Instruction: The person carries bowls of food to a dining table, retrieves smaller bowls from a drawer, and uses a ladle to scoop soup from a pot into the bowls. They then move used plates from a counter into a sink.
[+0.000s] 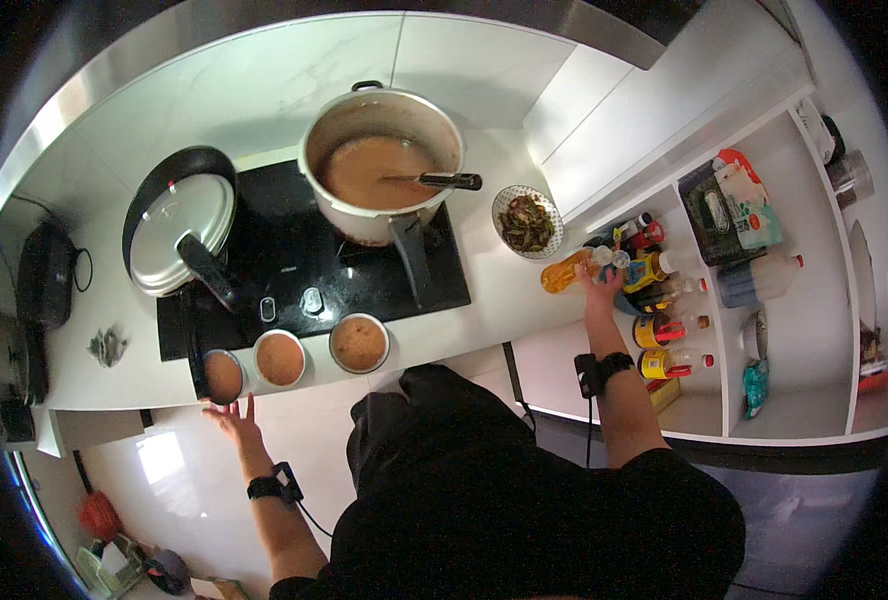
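My right hand point(600, 286) grips a clear plastic bottle of amber liquid point(561, 273) near its shoulder. The bottle lies at a slant across the counter's right side, its cap pointing to the shelf. Other bottles crowd close behind my fingers. My left hand point(235, 426) is empty, fingers spread, just off the counter's front edge. Nearest to it is a bowl of brown, soupy food point(223, 376). A second filled bowl point(279, 358) and a third point(359, 343) continue the row to the right.
A large pressure-cooker pot point(414, 214) of brown food, with a utensil inside, stands on the black cooktop point(294, 255). Left of it, a metal lid point(181, 225) rests on a black pan point(130, 225). A patterned bowl point(498, 225) holds dark, leafy scraps. Shelving point(781, 322) is at right.
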### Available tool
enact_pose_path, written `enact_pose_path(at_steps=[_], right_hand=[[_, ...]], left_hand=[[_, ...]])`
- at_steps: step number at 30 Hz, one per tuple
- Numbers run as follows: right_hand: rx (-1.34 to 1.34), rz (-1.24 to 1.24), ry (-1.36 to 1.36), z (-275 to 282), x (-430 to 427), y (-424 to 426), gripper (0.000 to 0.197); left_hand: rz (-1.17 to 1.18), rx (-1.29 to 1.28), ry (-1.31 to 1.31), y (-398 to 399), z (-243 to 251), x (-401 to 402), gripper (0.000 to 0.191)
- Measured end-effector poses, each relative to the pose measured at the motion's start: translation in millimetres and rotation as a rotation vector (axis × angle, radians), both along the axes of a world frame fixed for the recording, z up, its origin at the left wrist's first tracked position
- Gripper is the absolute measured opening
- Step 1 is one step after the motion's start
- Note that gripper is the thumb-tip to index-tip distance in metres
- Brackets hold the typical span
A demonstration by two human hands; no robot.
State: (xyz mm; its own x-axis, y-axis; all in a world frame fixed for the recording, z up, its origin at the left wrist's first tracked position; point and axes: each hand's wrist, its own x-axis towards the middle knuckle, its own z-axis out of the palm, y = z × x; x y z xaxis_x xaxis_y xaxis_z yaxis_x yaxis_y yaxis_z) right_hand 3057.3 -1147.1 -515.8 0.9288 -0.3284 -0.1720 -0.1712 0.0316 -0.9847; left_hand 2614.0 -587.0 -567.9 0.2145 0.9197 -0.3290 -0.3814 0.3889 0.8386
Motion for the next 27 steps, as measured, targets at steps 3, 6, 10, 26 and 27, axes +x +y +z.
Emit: enact_pose_path(at_steps=[3, 6, 10, 26, 27], right_hand=[[-0.144, 0.039, -0.252, 8, 17, -4, 0.115], [-0.197, -0.031, -0.422, -17, 29, -10, 0.106], [-0.362, 0.087, -0.606, 12, 17, 10, 0.082], [-0.581, 0.053, -0.462, 61, 1, -32, 0.064], [-0.737, 0.035, -0.526, 58, 5, -34, 0.063]], left_hand=[[0.217, -0.118, 0.109, -3, 13, -14, 0.086], [0.192, -0.111, 0.165, -15, 28, -42, 0.084], [0.285, -0.103, 0.238, -29, 34, -64, 0.080], [0.247, -0.020, 0.280, -51, 49, -67, 0.079], [0.247, -0.039, 0.281, -52, 51, -65, 0.078]])
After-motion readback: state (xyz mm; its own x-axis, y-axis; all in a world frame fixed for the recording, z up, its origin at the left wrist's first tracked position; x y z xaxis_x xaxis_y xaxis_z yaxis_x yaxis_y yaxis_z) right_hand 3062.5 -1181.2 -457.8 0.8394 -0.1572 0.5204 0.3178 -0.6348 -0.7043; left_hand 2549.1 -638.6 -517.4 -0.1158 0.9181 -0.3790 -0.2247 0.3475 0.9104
